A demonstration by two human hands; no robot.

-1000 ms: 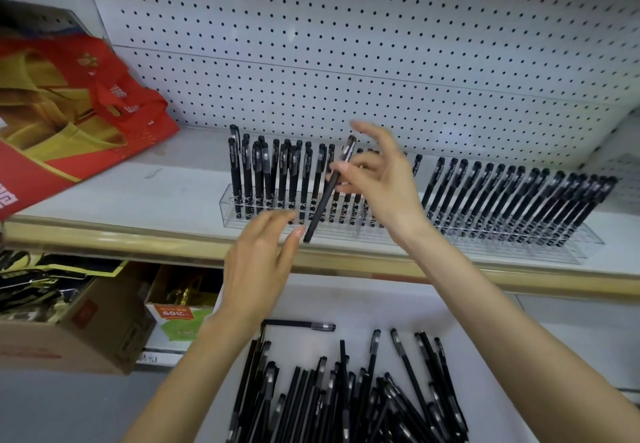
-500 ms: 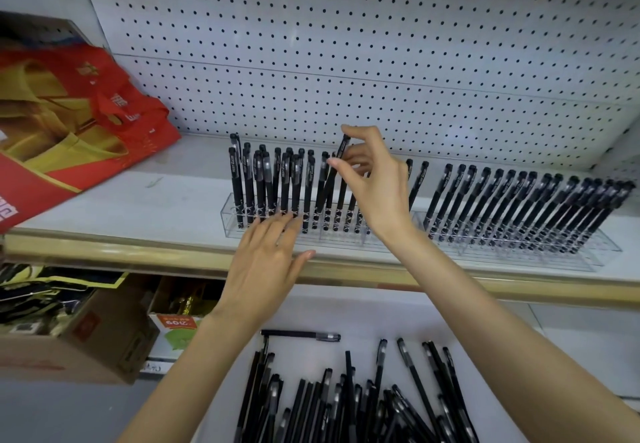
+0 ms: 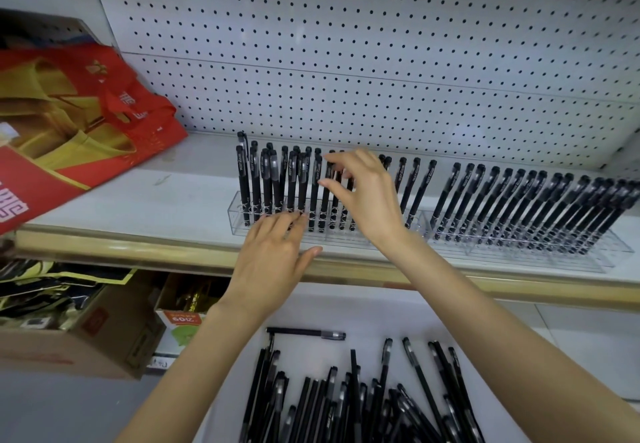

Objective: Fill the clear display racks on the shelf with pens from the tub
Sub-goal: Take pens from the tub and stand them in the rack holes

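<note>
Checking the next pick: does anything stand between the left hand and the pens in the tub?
Nothing visible. The left hand rests against the clear rack; the pens lie uncovered in the tub below it.

The left hand [image 3: 273, 255] lies with straight fingers against the front of the left clear rack [image 3: 236, 221] on the shelf [image 3: 138, 207]. The right hand [image 3: 367, 196] hovers among the upright black pens [image 3: 244, 179] standing there, thumb and forefinger parted near their caps. Just beside it, the right rack [image 3: 616, 257] holds a long row of leaning pens. Below, loose pens [image 3: 349, 404] lie heaped in the white tub [image 3: 304, 356].
</note>
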